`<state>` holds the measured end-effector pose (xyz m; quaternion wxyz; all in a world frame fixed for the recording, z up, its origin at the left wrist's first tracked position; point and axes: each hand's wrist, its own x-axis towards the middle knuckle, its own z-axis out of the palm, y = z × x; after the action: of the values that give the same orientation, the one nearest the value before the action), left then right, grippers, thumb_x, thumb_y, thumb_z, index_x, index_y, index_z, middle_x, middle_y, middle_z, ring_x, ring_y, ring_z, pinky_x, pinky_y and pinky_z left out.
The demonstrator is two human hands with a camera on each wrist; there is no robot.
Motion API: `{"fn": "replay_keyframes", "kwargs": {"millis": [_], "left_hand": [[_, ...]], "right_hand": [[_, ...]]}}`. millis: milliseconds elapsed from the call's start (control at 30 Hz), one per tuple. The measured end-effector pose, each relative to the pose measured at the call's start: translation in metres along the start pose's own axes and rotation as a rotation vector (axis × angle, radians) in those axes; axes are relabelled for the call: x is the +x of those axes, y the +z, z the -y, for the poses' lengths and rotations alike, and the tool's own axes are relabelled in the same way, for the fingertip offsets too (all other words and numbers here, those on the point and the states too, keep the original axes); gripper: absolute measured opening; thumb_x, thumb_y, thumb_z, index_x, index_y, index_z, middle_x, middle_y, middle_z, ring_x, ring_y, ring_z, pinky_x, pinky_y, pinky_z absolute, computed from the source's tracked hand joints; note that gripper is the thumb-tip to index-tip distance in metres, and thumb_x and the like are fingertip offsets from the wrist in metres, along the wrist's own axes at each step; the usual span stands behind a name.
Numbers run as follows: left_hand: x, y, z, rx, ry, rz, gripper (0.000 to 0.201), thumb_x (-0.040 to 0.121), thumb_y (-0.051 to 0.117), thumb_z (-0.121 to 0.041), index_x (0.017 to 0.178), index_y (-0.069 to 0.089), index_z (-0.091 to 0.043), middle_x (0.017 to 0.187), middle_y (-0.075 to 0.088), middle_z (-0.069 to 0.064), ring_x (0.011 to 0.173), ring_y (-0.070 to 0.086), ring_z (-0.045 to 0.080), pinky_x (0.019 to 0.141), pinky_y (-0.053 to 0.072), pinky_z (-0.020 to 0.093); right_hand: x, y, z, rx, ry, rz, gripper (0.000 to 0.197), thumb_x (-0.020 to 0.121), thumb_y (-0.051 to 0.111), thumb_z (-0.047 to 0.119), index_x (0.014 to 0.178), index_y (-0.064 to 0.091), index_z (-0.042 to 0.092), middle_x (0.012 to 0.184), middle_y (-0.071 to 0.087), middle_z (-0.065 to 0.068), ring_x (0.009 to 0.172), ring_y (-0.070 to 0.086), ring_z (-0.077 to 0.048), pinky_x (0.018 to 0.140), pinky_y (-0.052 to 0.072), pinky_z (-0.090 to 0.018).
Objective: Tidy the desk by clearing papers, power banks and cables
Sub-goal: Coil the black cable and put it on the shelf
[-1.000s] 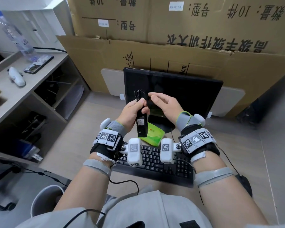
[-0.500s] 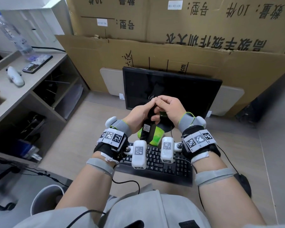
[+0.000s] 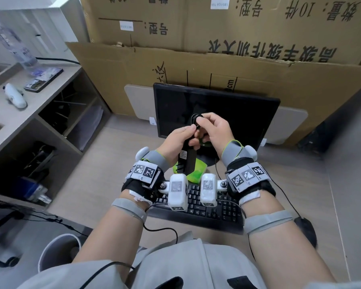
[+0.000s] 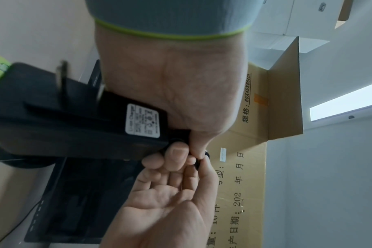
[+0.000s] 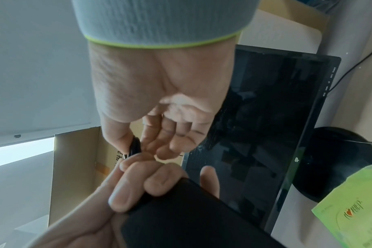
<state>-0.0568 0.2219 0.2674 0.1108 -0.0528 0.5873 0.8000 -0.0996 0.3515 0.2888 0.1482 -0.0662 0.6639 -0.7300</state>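
Observation:
My left hand grips a black power adapter upright above the desk, just in front of the monitor; its white label and metal plug prongs show in the left wrist view. A coil of thin black cable loops out of the adapter's top end. My right hand pinches that coil between thumb and forefinger, seen as a dark loop in the right wrist view. Both hands touch at the adapter's top. The rest of the cable is hidden by my fingers.
A green packet lies by the monitor base, behind the black keyboard. The black monitor stands against cardboard boxes. A mouse sits at right. The left shelf holds a bottle and a white device.
My hands came together, dipped toward the desk, then rose again. My right hand, open a second ago, now pinches the cable coil at the adapter's top.

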Motion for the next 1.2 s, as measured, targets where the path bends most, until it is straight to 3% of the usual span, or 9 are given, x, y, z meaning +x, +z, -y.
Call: {"fn": "replay_keyframes", "kwargs": {"millis": [133, 333, 500, 700, 900, 1000, 1100, 1133, 1200], "left_hand": [[-0.003, -0.001, -0.004, -0.074, -0.074, 0.093, 0.034, 0.104, 0.036, -0.029, 0.075, 0.046, -0.013, 0.052, 0.035, -0.004, 0.057, 0.038, 0.018, 0.072, 0.034, 0.032], [-0.006, -0.001, -0.004, -0.123, -0.146, 0.149, 0.036, 0.104, 0.034, -0.031, 0.076, 0.048, -0.013, 0.052, 0.032, -0.004, 0.057, 0.037, 0.017, 0.073, 0.036, 0.030], [0.000, -0.001, 0.008, -0.152, -0.165, 0.155, 0.036, 0.104, 0.035, -0.034, 0.079, 0.050, -0.013, 0.055, 0.033, -0.003, 0.061, 0.037, 0.018, 0.075, 0.035, 0.031], [0.012, 0.003, 0.025, -0.152, -0.302, 0.163, 0.042, 0.102, 0.035, -0.045, 0.077, 0.047, -0.013, 0.055, 0.033, -0.002, 0.059, 0.040, 0.018, 0.071, 0.036, 0.029], [0.034, 0.018, 0.040, -0.046, -0.298, 0.134, 0.038, 0.106, 0.028, -0.032, 0.074, 0.040, -0.016, 0.049, 0.034, -0.008, 0.056, 0.037, 0.015, 0.064, 0.036, 0.025], [0.052, 0.019, 0.051, -0.127, -0.354, 0.084, 0.037, 0.105, 0.033, -0.036, 0.074, 0.040, -0.018, 0.051, 0.031, -0.007, 0.057, 0.037, 0.015, 0.067, 0.039, 0.026], [0.075, 0.023, 0.064, -0.168, -0.416, 0.069, 0.037, 0.104, 0.037, -0.036, 0.072, 0.041, -0.017, 0.050, 0.030, -0.006, 0.057, 0.034, 0.016, 0.062, 0.039, 0.023], [0.083, 0.027, 0.070, -0.167, -0.436, 0.072, 0.037, 0.104, 0.037, -0.035, 0.072, 0.041, -0.017, 0.050, 0.031, -0.006, 0.057, 0.033, 0.016, 0.059, 0.040, 0.022], [0.098, 0.035, 0.082, -0.148, -0.472, 0.086, 0.037, 0.104, 0.036, -0.034, 0.072, 0.042, -0.016, 0.050, 0.031, -0.006, 0.058, 0.031, 0.016, 0.058, 0.040, 0.022]], "right_hand": [[0.004, -0.007, 0.000, -0.016, -0.024, 0.149, 0.025, 0.096, 0.058, 0.019, 0.116, 0.064, 0.004, 0.058, 0.060, 0.001, 0.046, 0.048, -0.008, 0.048, 0.037, -0.021], [0.005, -0.023, -0.010, 0.040, -0.017, 0.214, 0.019, 0.088, 0.069, 0.018, 0.102, 0.068, 0.005, 0.078, 0.057, -0.020, 0.052, 0.043, -0.014, 0.052, 0.036, -0.023], [0.007, -0.030, -0.016, -0.030, -0.047, 0.124, 0.017, 0.086, 0.072, 0.016, 0.092, 0.068, 0.001, 0.067, 0.067, -0.013, 0.046, 0.050, -0.013, 0.049, 0.043, -0.021], [0.011, -0.045, -0.038, -0.121, 0.001, 0.051, 0.012, 0.087, 0.071, 0.018, 0.083, 0.067, 0.008, 0.054, 0.056, -0.005, 0.040, 0.045, -0.010, 0.042, 0.040, -0.018], [0.020, -0.068, -0.061, -0.037, 0.108, 0.010, 0.015, 0.095, 0.059, 0.021, 0.092, 0.069, 0.010, 0.058, 0.060, -0.004, 0.045, 0.046, -0.014, 0.044, 0.039, -0.020], [0.028, -0.104, -0.076, -0.029, 0.290, -0.150, 0.035, 0.098, 0.049, 0.038, 0.093, 0.069, 0.010, 0.066, 0.066, -0.007, 0.041, 0.046, -0.011, 0.039, 0.035, -0.020], [0.034, -0.146, -0.106, -0.131, 0.442, -0.431, 0.031, 0.094, 0.049, 0.025, 0.071, 0.066, 0.012, 0.052, 0.063, -0.001, 0.036, 0.040, -0.011, 0.037, 0.029, -0.020], [0.035, -0.159, -0.118, -0.179, 0.500, -0.505, 0.026, 0.089, 0.052, 0.022, 0.068, 0.065, 0.014, 0.051, 0.065, 0.001, 0.040, 0.041, -0.014, 0.041, 0.031, -0.021], [0.034, -0.183, -0.142, -0.314, 0.633, -0.560, 0.017, 0.081, 0.058, 0.023, 0.076, 0.071, 0.015, 0.074, 0.074, -0.003, 0.060, 0.054, -0.024, 0.058, 0.041, -0.026]]}}
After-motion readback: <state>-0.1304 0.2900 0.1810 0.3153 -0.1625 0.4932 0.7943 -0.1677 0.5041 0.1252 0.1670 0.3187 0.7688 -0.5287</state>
